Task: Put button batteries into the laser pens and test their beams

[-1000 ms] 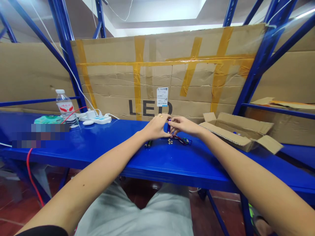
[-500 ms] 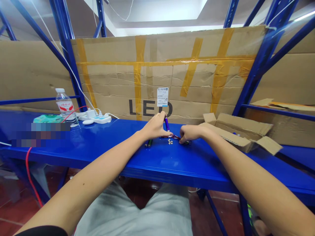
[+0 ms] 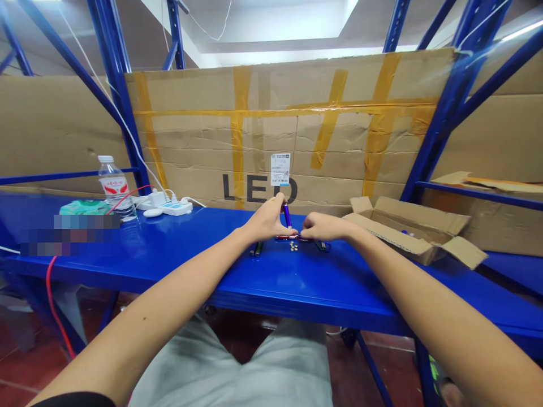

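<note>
My left hand [image 3: 268,219] is closed around a slim purple pen-like tube [image 3: 287,216], its thumb and fingertips at the two ends. The tube stands nearly upright, slightly tilted. Just below the thumb, a dark red pen-like tube [image 3: 285,237] lies on the blue table. My right hand [image 3: 319,226] is pinched close to the red tube's right end; whatever its fingertips hold is hidden. Several small silvery round pieces [image 3: 293,246] sit between the hands. Green tubes [image 3: 257,249] lie below my left hand, and a dark item with a loop [image 3: 323,245] lies under my right.
An open cardboard box [image 3: 418,226] stands on the right of the blue table [image 3: 169,254]. At the left are a water bottle [image 3: 113,189], a green packet [image 3: 85,207] and a white power strip [image 3: 176,208]. A large taped carton [image 3: 195,135] rises behind.
My right hand has moved a little left and up, uncovering the dark looped item on the table. My left hand keeps its hold on the purple tube.
</note>
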A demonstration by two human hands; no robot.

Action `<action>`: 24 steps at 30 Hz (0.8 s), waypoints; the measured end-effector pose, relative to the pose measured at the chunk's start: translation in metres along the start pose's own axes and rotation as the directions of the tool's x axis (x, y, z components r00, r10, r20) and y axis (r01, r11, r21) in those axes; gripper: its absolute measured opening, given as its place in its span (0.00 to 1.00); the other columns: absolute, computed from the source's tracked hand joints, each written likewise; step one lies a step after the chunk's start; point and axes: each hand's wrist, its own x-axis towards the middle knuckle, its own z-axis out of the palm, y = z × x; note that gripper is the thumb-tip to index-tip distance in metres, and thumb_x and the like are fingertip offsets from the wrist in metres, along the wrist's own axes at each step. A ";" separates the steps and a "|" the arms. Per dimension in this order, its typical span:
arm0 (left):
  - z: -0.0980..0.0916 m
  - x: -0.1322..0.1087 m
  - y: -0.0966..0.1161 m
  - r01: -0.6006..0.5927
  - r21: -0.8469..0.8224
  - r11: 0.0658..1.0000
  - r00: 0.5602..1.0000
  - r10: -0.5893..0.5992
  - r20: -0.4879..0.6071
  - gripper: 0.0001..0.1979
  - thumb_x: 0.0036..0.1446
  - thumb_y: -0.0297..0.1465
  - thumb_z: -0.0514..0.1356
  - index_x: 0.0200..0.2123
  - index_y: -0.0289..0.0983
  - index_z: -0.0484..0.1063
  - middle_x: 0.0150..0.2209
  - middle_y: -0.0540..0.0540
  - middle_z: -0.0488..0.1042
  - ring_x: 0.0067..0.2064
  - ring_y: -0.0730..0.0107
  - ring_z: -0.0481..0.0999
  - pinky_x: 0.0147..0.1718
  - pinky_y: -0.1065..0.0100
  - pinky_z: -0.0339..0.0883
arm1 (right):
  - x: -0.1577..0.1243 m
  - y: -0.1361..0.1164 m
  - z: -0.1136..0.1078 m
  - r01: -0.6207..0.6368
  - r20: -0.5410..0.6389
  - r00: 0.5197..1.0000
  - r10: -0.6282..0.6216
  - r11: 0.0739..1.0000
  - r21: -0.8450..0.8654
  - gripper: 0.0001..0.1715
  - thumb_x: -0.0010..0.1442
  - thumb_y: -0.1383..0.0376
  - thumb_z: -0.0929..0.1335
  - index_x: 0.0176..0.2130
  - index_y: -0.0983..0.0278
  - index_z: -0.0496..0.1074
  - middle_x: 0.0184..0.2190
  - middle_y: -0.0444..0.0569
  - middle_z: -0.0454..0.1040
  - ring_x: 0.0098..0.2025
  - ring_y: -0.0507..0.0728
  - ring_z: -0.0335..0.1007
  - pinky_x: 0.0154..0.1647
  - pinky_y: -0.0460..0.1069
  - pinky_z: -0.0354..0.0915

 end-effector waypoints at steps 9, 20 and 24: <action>-0.003 -0.002 0.001 0.056 -0.121 0.991 0.998 -0.058 -0.011 0.33 0.38 0.41 0.72 0.43 0.37 0.60 0.39 0.45 0.69 0.40 0.63 0.70 0.38 0.61 0.65 | 0.003 0.005 -0.002 0.038 -0.210 0.972 0.101 0.822 0.569 0.12 0.65 0.62 0.63 0.31 0.62 0.59 0.23 0.46 0.70 0.19 0.50 0.65 0.18 0.46 0.62; 0.012 0.006 0.006 0.377 -0.791 0.482 0.912 -0.340 0.228 0.34 0.45 0.21 0.66 0.53 0.36 0.54 0.32 0.49 0.73 0.29 0.71 0.74 0.32 0.64 0.66 | 0.027 0.009 0.021 0.289 -0.347 0.938 -0.006 0.565 0.772 0.12 0.59 0.61 0.69 0.34 0.64 0.62 0.22 0.42 0.67 0.22 0.50 0.65 0.25 0.48 0.68; 0.008 0.008 0.008 0.447 -0.855 0.264 0.848 -0.428 0.311 0.27 0.45 0.14 0.60 0.48 0.34 0.58 0.30 0.49 0.72 0.24 0.78 0.70 0.24 0.71 0.59 | 0.026 0.005 0.023 0.326 -0.405 0.914 -0.037 0.660 0.677 0.09 0.59 0.63 0.69 0.34 0.64 0.64 0.21 0.42 0.68 0.21 0.50 0.66 0.23 0.47 0.67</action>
